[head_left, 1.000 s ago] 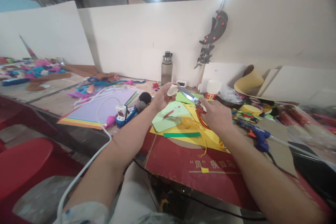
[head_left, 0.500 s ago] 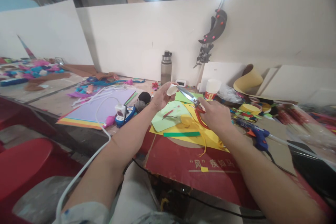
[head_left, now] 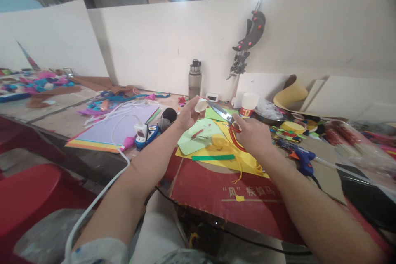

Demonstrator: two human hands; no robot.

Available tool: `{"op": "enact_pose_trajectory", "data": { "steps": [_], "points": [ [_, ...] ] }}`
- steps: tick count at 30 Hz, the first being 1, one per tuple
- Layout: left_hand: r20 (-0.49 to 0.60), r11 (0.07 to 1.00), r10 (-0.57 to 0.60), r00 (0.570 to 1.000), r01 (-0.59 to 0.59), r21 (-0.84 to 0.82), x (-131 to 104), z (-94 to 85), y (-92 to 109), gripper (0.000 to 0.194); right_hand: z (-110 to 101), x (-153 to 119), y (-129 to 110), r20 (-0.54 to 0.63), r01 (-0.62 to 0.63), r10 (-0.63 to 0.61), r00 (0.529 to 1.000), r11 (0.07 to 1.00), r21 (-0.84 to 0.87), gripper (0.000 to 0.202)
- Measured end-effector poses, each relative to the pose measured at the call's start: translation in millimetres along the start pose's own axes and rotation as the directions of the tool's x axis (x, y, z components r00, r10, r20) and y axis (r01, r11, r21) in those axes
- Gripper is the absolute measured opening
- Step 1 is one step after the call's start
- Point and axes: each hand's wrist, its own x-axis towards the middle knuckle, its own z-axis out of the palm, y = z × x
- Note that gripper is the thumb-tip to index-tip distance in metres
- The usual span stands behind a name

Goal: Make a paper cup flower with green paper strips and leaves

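Observation:
Pinched in my left hand (head_left: 188, 114) is a small round white piece (head_left: 201, 105), raised above the papers. My right hand (head_left: 255, 134) grips the red handles of the scissors (head_left: 227, 116). The scissor blades point left, with their tips at the right edge of the white piece; whether they touch it I cannot tell. Beneath my hands lie light green paper (head_left: 196, 142) and yellow paper (head_left: 230, 167), with a dark green strip (head_left: 213, 158) across them. Yellow string (head_left: 239, 169) hangs over the yellow paper's front edge.
A bottle (head_left: 194, 82) and a paper cup (head_left: 249, 103) stand at the back. Right of my right hand lies a blue glue gun (head_left: 305, 161). A white plug (head_left: 141, 130) with its cable is at the left, beside lilac paper (head_left: 108, 126). Red stools are at lower left.
The white piece has turned a little in my left hand and shows rounder to the camera. My right hand holds the scissors almost as before. The whole view has shifted slightly.

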Motion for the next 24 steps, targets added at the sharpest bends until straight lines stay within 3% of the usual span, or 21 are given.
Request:
{"op": "enact_pose_trajectory", "data": {
  "steps": [6,24],
  "points": [
    [-0.057,1.000,-0.030,0.998,0.030,-0.004,-2.8,5.0,2.8,0.036,0.3,0.1,1.5,0.002,0.001,-0.001,1.000,0.999,0.034,0.046],
    [0.002,1.000,-0.011,1.000,0.011,0.018,0.0,2.9,1.1,0.036,-0.7,-0.2,-1.8,-0.038,-0.057,0.057,0.998,0.998,0.013,0.038]
  ]
}}
